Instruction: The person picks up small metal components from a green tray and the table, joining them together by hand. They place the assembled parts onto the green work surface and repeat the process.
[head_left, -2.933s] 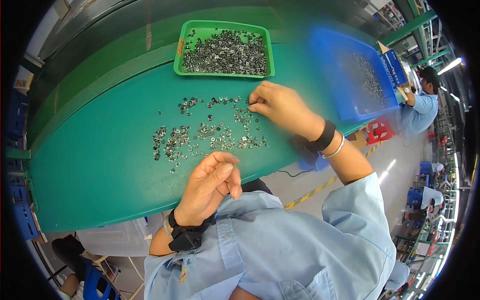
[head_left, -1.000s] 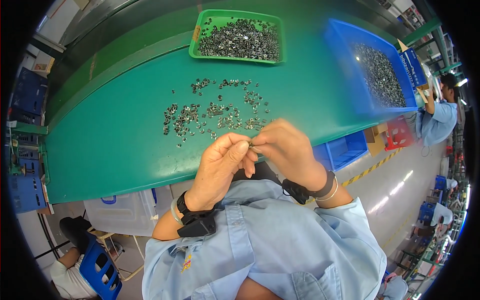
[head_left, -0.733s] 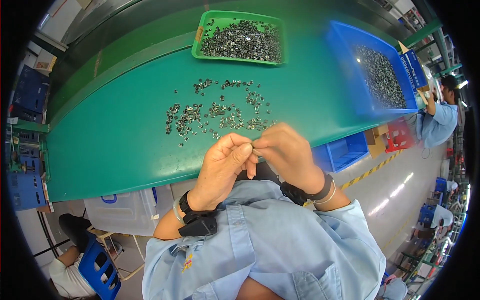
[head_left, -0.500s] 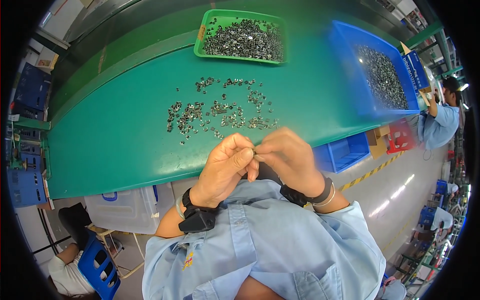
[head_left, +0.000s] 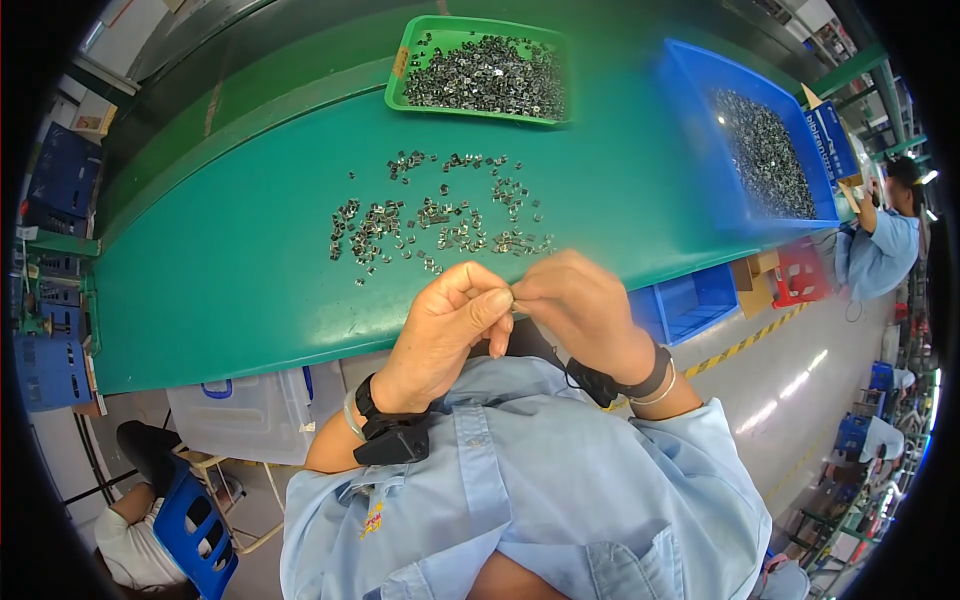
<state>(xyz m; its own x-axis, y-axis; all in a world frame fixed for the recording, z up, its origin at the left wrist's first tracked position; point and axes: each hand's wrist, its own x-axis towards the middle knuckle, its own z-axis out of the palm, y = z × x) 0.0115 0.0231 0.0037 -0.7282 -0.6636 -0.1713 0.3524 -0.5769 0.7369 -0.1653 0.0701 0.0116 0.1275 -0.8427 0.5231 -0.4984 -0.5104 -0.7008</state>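
My left hand (head_left: 452, 322) and my right hand (head_left: 583, 312) meet fingertip to fingertip just above the near edge of the green table (head_left: 250, 300). Both are closed in a pinch. Whatever sits between the fingertips is too small and too covered to make out. Beyond them, small black and silvery metal pieces (head_left: 380, 222) lie loosely scattered on the table. A shallow green tray (head_left: 395, 90) full of similar small pieces stands farther back.
At the right, a blue bin (head_left: 690, 130) holds many small dark pieces. Under the table's right edge is another blue bin (head_left: 690, 310); a clear lidded box (head_left: 245, 420) is below the left. A co-worker (head_left: 880, 240) is at far right. A blue chair (head_left: 195, 530) stands lower left.
The hands stay pinched together, with the right fingers slightly shifted over the left fingertips. A dark speck seen between them earlier is now mostly covered. The view has moved slightly.
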